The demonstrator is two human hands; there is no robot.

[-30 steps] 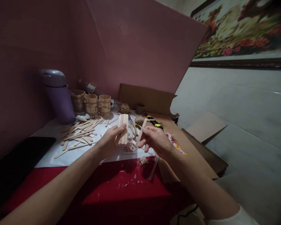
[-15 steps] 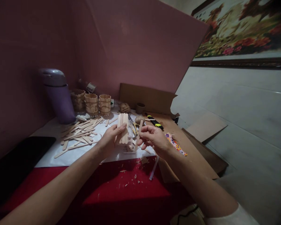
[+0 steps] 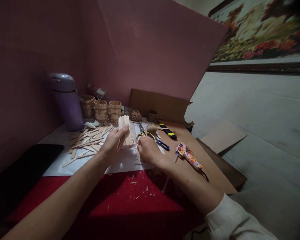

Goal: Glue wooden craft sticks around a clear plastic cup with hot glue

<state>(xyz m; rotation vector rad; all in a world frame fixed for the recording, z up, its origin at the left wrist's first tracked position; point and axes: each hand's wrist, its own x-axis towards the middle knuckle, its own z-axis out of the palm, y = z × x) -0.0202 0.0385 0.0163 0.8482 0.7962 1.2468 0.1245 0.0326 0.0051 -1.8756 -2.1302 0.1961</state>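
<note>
My left hand (image 3: 115, 141) is closed around a clear plastic cup with pale wooden craft sticks (image 3: 125, 128) upright side by side on its face, the thumb pressing on them. My right hand (image 3: 147, 150) is low over the white paper, just right of the cup, with its fingers curled down. What lies in its fingertips is hidden; a beige strip shows just under them. Gold-and-blue scissors (image 3: 153, 137) lie right behind this hand. A heap of loose craft sticks (image 3: 90, 140) spreads over the paper to the left.
At the back left stand a purple flask (image 3: 68, 108) and several stick-covered cups (image 3: 101, 111). Behind the scissors are a twine ball (image 3: 151, 129) and a yellow-black utility knife (image 3: 168, 130). A flowered glue gun (image 3: 187, 155) lies on cardboard (image 3: 202, 166). Scraps litter the red cloth (image 3: 130, 196).
My right hand, which held up a single craft stick, has moved down and left towards the paper. The cup in my left hand has shifted slightly left. Scissors and glue gun are more exposed.
</note>
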